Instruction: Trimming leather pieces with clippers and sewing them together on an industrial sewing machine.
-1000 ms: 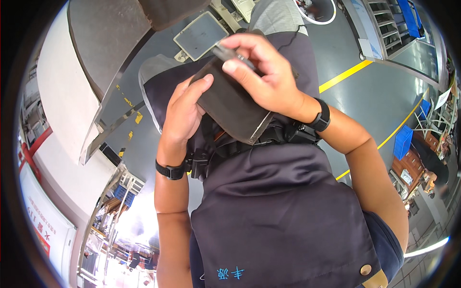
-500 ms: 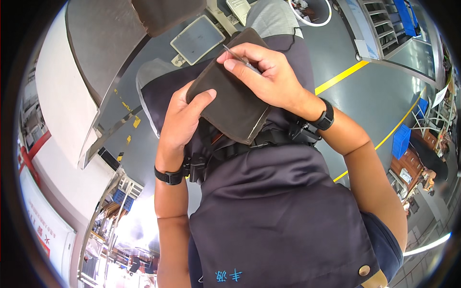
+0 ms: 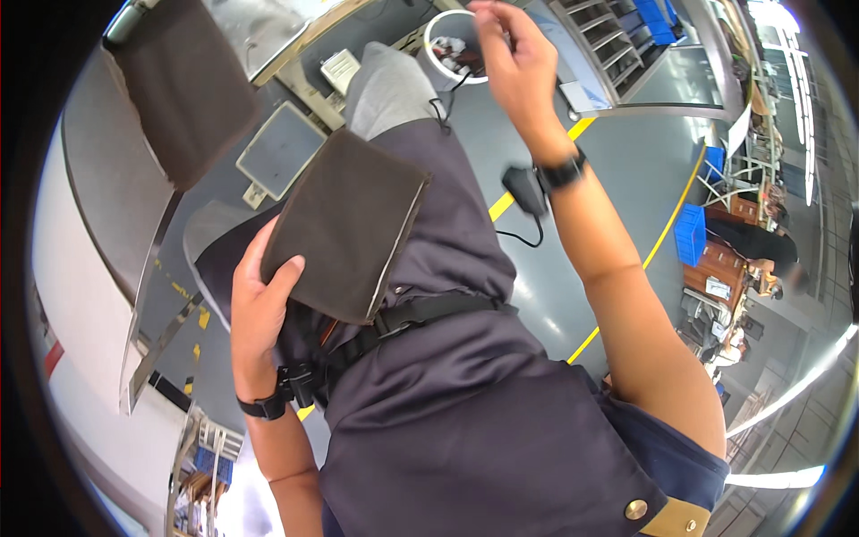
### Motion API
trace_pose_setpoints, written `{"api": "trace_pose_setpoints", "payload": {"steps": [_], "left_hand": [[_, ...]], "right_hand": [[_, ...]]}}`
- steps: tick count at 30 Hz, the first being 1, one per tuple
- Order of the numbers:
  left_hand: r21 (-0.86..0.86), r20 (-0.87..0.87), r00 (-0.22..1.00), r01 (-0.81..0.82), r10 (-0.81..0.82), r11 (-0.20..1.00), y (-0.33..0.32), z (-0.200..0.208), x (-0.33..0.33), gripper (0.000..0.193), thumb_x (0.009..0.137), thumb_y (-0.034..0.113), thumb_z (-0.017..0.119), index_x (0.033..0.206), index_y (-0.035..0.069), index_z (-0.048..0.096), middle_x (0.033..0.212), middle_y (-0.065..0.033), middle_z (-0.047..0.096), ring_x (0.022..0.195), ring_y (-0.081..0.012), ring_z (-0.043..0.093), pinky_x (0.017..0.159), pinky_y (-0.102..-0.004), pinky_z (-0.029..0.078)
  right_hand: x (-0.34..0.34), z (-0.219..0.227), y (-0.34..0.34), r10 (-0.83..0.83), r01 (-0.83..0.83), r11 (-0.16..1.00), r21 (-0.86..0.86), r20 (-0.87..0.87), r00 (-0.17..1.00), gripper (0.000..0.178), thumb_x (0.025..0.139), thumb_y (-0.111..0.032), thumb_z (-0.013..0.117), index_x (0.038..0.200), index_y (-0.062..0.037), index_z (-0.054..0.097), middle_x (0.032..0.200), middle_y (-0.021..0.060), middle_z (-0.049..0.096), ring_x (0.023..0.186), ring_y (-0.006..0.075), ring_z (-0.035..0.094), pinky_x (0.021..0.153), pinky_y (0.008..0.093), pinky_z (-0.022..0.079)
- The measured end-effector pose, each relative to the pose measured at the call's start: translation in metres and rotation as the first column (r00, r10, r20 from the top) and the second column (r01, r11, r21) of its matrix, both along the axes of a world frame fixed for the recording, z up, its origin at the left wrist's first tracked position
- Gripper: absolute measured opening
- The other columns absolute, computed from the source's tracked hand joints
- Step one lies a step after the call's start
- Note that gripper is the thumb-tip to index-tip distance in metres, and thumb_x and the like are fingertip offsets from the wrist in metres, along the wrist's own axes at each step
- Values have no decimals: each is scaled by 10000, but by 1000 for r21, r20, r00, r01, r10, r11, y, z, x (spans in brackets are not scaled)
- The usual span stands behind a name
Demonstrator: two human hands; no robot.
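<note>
A flat, dark brown panel, leather-like, with a pale raw edge on its right side, lies tilted over my lap. My left hand grips its lower left edge, thumb on top and fingers underneath. My right hand is raised away from the panel, beside the white bin at the top of the view. Its fingers are curled in and partly cut off by the picture's upper edge. Whether a thin tool is still in them cannot be made out.
A second dark brown piece hangs over the worktable edge at upper left. Below it is a grey foot pedal plate. The white bin holds scraps. A black device dangles by my right wrist. A metal rack stands at upper right.
My right hand has left the panel, where it held a thin metal tool, and moved up and away towards the bin. My left hand keeps its grip on the panel. The view has shifted.
</note>
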State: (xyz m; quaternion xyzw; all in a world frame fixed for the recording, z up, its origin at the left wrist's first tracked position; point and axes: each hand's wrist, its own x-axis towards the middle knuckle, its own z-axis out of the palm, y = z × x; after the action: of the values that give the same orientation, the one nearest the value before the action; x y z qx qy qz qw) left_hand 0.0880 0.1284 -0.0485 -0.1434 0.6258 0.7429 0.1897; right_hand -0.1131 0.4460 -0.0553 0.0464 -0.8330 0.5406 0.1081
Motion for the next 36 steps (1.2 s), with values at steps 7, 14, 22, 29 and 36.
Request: {"api": "trace_pose_setpoints", "payload": {"steps": [7, 14, 22, 29, 36], "left_hand": [[-104, -1, 999, 49, -49, 993, 3, 3, -6, 508, 900, -11, 607, 1402, -49, 538, 1315, -107, 635, 1203, -174, 596, 1067, -312, 429], [-80, 97, 995, 4, 4, 997, 5, -12, -12, 352, 1048, 171, 570, 1320, -48, 614, 1204, -71, 691, 1087, -130, 637, 988, -278, 473], [65, 57, 996, 62, -66, 996, 14, -21, -22, 396, 1005, 103, 621, 1371, -39, 566, 1228, -77, 679, 1122, -128, 623, 988, -281, 482], [195, 114, 969, 197, -221, 961, 19, -20, -36, 482, 1009, 105, 603, 1456, -31, 484, 1349, -93, 624, 1207, -144, 596, 1047, -302, 457], [287, 45, 964, 238, -262, 928, 23, -8, -42, 473, 1015, 93, 593, 1458, -30, 480, 1346, -81, 618, 1200, -136, 590, 1046, -312, 465]], "right_hand": [[-68, -85, 107, -292, 67, 698, 713, 198, 936, 344, 925, -311, 620, 1139, -64, 731, 1079, 225, 729, 1069, 411, 683, 925, 480, 538], [-27, -58, 60, -130, -1, 898, 440, 267, 955, 499, 940, -438, 659, 1229, -34, 704, 1010, 200, 748, 956, 328, 720, 867, 381, 534], [37, -46, 14, 81, -136, 977, 163, 306, 949, 437, 975, -398, 680, 1182, -15, 721, 1003, 115, 756, 928, 154, 684, 841, 303, 523], [57, -38, -4, 218, -316, 933, 175, 422, 880, 455, 972, -405, 682, 1164, 6, 726, 992, 107, 754, 925, 158, 684, 843, 306, 525], [69, 9, -14, 268, -353, 921, 168, 384, 883, 393, 970, -369, 692, 1158, -26, 734, 1017, 114, 748, 897, 183, 695, 831, 315, 535]]}}
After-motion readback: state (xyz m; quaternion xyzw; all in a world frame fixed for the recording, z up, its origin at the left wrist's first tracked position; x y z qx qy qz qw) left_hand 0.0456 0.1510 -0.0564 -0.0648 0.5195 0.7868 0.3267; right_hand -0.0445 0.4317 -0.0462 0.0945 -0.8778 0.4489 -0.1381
